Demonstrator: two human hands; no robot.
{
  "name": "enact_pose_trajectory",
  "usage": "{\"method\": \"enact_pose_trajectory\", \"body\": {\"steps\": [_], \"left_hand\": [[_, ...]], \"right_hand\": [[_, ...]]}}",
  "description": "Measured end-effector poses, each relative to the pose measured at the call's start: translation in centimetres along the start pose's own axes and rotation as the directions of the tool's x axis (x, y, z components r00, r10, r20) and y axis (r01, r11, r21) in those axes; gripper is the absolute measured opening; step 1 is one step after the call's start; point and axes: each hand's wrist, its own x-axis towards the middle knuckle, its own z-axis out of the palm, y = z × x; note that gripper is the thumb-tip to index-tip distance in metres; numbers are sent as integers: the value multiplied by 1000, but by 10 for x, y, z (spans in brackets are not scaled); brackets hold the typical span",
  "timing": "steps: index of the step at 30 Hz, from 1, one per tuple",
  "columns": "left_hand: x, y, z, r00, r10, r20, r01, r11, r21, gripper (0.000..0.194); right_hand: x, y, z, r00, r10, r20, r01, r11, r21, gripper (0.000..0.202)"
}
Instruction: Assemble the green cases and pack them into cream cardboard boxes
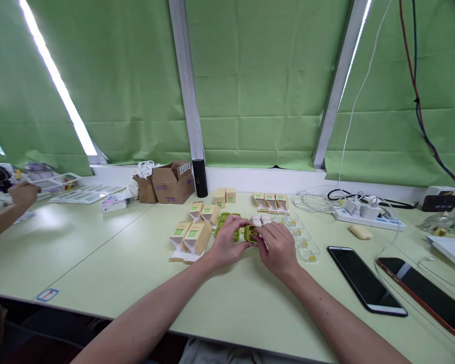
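A small olive-green case (pixel 249 233) is held up between both hands over the middle of the table. My left hand (pixel 229 241) grips its left side between thumb and fingers. My right hand (pixel 277 246) has its fingertips at the right side and inside edge of the same case. Behind my left hand lie more green cases (pixel 224 216), partly hidden. To the left stand open cream boxes (pixel 197 236) with green labels. White pieces (pixel 260 218) sit behind my right hand, and clear plastic cups (pixel 308 249) with yellow bits lie to its right.
Further back are more cream boxes (pixel 270 202), a cardboard box (pixel 173 183) and a black cylinder (pixel 199 178). Two phones (pixel 366 280) (pixel 426 296), a power strip (pixel 367 218) and cables lie to the right. Another person's arm (pixel 13 207) reaches in at far left.
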Motion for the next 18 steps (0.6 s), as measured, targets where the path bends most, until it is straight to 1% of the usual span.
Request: {"method": "enact_pose_trajectory", "body": {"steps": [5,13,18], "left_hand": [[-1,-2,0,1000,29,4,-29,1000,6,45],[-1,-4,1,999,46,12,-46,999,11,45],[-2,-5,0,999,37,21,-38,999,22,46]], "right_hand": [[1,0,0,998,-45,-49,45,999,5,19],[1,0,1,997,-56,-43,57,998,11,18],[0,1,2,997,-62,-34,63,998,19,18]]}}
